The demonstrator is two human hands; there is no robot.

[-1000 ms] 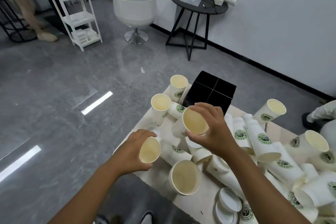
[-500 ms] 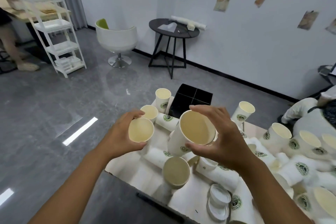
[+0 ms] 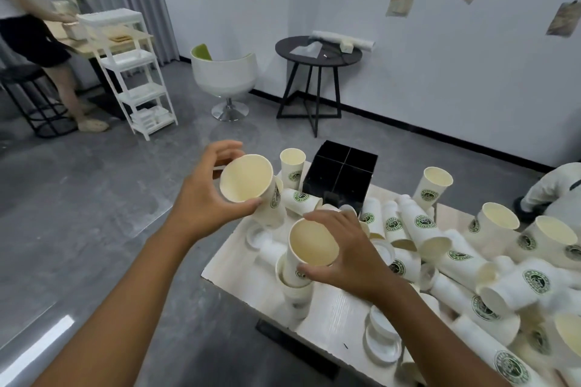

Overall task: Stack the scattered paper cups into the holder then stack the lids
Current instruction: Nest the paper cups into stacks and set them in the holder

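Observation:
My left hand (image 3: pixel 201 207) grips a white paper cup (image 3: pixel 246 178) with a green logo, its mouth tilted toward me, above the table's left corner. Lower down, my right hand (image 3: pixel 345 256) holds a second paper cup (image 3: pixel 311 247) by the rim, its base sunk into another cup (image 3: pixel 294 291) standing near the front edge. The black four-compartment holder (image 3: pixel 341 177) stands at the table's far corner with dark, seemingly bare compartments. Several more cups lie and stand scattered to the right (image 3: pixel 440 248). White lids (image 3: pixel 382 339) rest near the front edge.
The pale wooden table (image 3: pixel 333 305) has its left edge just under my hands. An upright cup (image 3: pixel 292 163) stands left of the holder. On the floor beyond are a white chair (image 3: pixel 224 77), a round black side table (image 3: pixel 317 50) and a white shelf rack (image 3: pixel 132 69). A person (image 3: pixel 34 38) stands far left.
My left hand has raised its cup up and rightward. My right hand has dropped its cup down into the cup standing near the front edge. The camera has tilted upward.

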